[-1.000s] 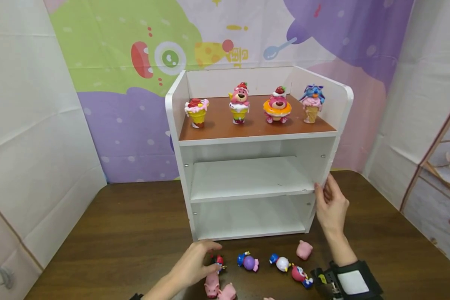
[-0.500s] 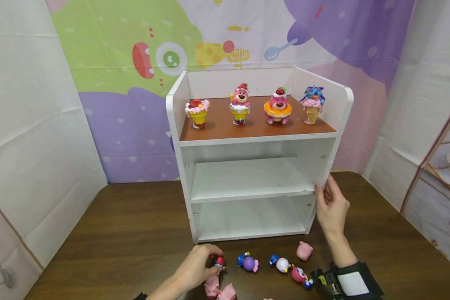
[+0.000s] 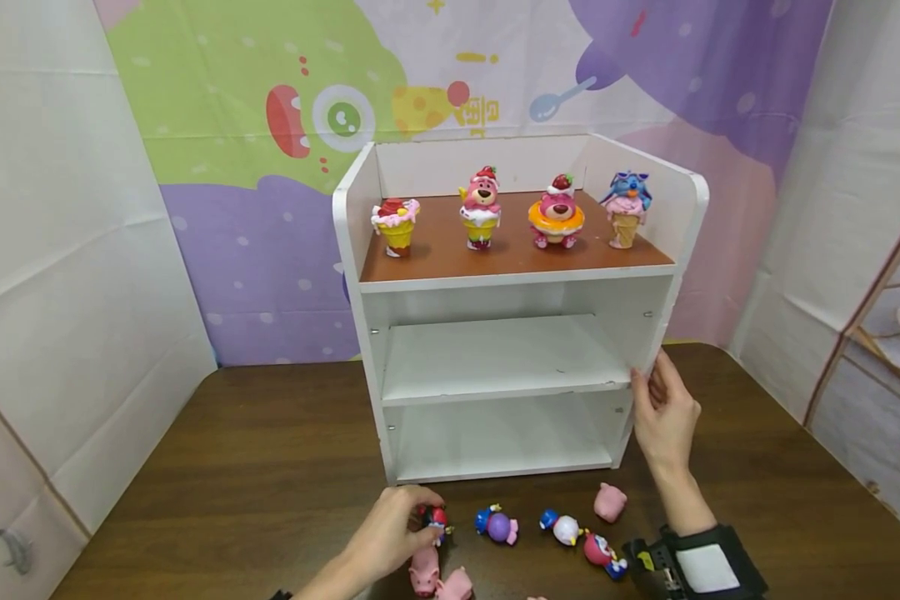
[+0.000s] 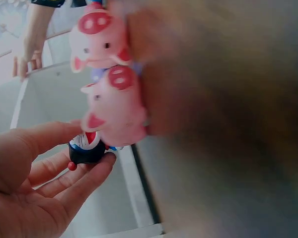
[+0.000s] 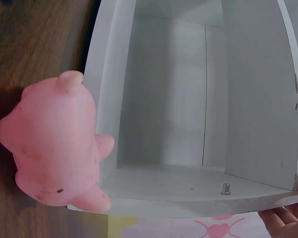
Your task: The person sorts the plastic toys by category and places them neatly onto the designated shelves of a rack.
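Observation:
My left hand holds a small red, black and blue figurine lying on the table in front of the shelf. The left wrist view shows thumb and fingertips on either side of the figurine, partly behind a pink toy pig. Two pink toy pigs lie just below that hand in the head view. My right hand grips the right side panel of the white shelf unit, thumb at its front edge. A pink toy pig looms large in the right wrist view, near the shelf's base.
Several ice-cream and bear figurines stand on the brown top board. Across the table lie a purple-and-blue figurine, a white-and-blue one, a red-and-blue one and a pink pig. A cartoon cloth hangs behind.
My left hand has come down slightly, its thumb and fingers closing in around the red, black and blue figurine. The right hand stays on the shelf unit's side panel.

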### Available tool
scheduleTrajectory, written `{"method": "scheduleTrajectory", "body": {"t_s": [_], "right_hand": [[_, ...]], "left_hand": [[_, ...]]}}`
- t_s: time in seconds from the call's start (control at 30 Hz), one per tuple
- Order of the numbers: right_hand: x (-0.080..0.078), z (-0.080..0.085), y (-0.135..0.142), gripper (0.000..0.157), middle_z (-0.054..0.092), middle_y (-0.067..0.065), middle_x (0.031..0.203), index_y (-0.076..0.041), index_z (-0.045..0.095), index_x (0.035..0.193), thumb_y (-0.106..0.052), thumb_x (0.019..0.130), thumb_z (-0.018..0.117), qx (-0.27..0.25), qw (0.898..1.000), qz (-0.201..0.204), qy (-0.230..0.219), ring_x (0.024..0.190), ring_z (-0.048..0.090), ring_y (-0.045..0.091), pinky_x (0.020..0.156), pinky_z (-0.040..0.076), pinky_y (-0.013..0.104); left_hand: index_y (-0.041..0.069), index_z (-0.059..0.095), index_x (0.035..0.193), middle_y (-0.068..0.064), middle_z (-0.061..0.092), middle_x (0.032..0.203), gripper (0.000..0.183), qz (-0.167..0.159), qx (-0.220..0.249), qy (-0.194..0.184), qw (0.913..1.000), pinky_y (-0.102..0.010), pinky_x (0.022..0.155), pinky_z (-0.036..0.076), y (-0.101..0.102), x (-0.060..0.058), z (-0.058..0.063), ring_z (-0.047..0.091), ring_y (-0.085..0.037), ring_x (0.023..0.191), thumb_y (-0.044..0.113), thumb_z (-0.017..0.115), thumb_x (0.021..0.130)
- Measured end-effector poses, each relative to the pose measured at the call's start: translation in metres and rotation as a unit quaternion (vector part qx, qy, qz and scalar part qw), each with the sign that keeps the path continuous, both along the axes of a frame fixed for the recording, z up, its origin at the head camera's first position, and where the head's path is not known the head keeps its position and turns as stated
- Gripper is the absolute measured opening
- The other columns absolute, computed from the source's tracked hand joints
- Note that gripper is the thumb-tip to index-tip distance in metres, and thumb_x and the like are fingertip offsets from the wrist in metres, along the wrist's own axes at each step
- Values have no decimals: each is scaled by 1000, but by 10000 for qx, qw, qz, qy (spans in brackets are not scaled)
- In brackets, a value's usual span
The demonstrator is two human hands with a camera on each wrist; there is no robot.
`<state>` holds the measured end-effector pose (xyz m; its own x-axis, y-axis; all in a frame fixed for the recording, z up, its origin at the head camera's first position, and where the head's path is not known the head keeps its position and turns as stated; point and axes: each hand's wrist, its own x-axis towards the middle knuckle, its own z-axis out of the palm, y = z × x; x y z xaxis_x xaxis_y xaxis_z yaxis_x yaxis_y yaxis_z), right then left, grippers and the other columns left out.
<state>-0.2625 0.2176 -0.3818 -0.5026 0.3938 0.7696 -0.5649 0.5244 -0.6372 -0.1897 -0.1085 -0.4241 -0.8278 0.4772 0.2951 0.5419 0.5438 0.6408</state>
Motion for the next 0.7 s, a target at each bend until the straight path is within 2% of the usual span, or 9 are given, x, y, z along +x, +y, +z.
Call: {"method": "scheduleTrajectory", "body": {"t_s": [0.2, 0.37, 0.57, 0.7], "right_hand": [[4, 4, -3, 36, 63, 31, 95, 3, 56, 115, 3, 80, 57, 9, 10000, 14, -1, 82, 55, -2, 66, 43, 4], [1, 0, 0, 37, 63, 30, 96, 0, 57, 117, 0, 80, 58, 12, 10000, 3, 9, 83, 55, -3, 66, 43, 4], [0, 0, 1, 37, 63, 30, 97, 1, 56, 117, 2, 80, 57, 32, 10000, 2, -23, 83, 55, -1, 66, 43, 4], [0, 0, 1, 36, 62, 31, 96, 5, 56, 115, 5, 79, 56, 22, 10000, 16, -38, 82, 55, 0, 66, 43, 4]], "left_hand": [[-6, 64, 90, -15, 67, 84, 22, -15, 227, 249, 9994, -23, 56, 54, -1, 4, 17, 57, -7, 67, 0, 68, 69], [-3, 66, 88, -10, 67, 78, 20, 83, 96, 640, 9979, -24, 52, 52, 0, 7, 37, 50, -2, 60, 1, 69, 69], [-5, 64, 92, -13, 67, 84, 21, 5, 107, 745, 9972, -27, 61, 56, 1, 9, 71, 58, -10, 71, 1, 67, 72], [-1, 64, 94, -10, 67, 85, 20, 148, 14, 903, 9958, -26, 64, 56, 1, 8, 96, 59, -11, 76, 2, 65, 75]]}}
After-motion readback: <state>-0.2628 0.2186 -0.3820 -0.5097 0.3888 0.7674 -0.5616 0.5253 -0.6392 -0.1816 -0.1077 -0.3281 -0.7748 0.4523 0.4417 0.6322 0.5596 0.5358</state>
